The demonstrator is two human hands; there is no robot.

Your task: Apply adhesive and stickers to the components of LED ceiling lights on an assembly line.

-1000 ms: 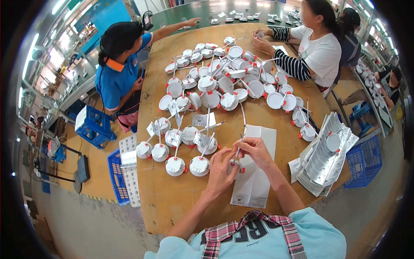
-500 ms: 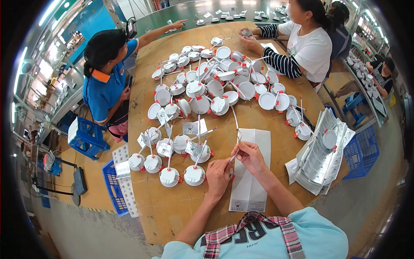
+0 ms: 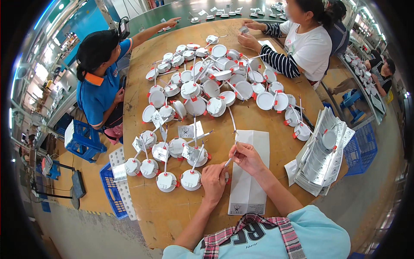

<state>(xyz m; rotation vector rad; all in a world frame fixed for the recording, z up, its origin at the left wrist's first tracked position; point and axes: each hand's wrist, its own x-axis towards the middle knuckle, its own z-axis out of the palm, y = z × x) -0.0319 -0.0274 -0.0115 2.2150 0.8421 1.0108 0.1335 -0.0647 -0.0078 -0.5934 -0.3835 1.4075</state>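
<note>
Over the near part of the bench (image 3: 164,216), my left hand (image 3: 214,180) grips a white cable (image 3: 227,163); my right hand (image 3: 247,158) pinches its upper end. At my left hand sits a mostly hidden downlight (image 3: 227,177), red clip exposed. Beneath my right hand lies a creased white sheet (image 3: 249,190). Further downlights (image 3: 191,179) lie left and ahead.

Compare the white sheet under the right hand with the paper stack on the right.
The white sheet looks single; the paper stack has many layers. The sheet lies flat; the stack is slanted, its edges uneven. A round light rests on the stack; the right hand is over the sheet. Both lie on the table.
</note>
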